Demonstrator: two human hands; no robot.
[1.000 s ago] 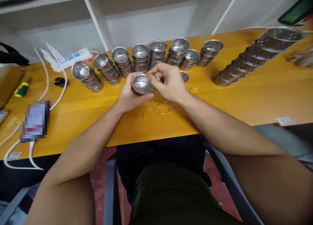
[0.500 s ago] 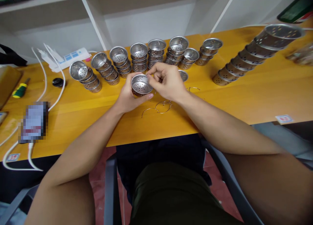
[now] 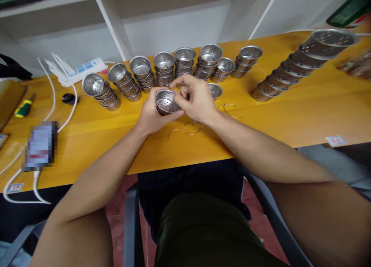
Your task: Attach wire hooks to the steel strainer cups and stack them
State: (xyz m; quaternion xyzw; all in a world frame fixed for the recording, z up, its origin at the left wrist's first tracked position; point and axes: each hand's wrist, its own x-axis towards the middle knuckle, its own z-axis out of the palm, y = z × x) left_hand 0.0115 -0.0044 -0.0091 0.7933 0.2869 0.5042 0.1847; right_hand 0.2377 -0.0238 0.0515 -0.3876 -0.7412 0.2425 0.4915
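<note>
My left hand (image 3: 152, 114) is wrapped round a small perforated metal cup (image 3: 166, 101), its open mouth tilted up toward me. At the cup's right rim my right hand (image 3: 197, 99) is closed in a pinch, thumb against forefinger. Whatever lies between those fingertips is hidden or too thin to make out. Thin bent wire pieces (image 3: 185, 129) lie on the table just below my hands. More curved wire (image 3: 229, 109) rests to the right of my right wrist. Behind that hand stands another perforated cup (image 3: 215, 90), partly covered.
Stacks of perforated cups (image 3: 164, 66) line the back of the yellow table (image 3: 275, 128), with a taller leaning stack (image 3: 292, 70) at the right. On the left are a phone (image 3: 40, 145) with white cables, a power strip (image 3: 84, 70), a black round cap (image 3: 68, 99) and a screwdriver (image 3: 24, 106).
My right hand has shifted slightly left, its fingers reaching further over the cup's rim. The cup behind it shows more now. My left hand keeps its grip on the cup.
</note>
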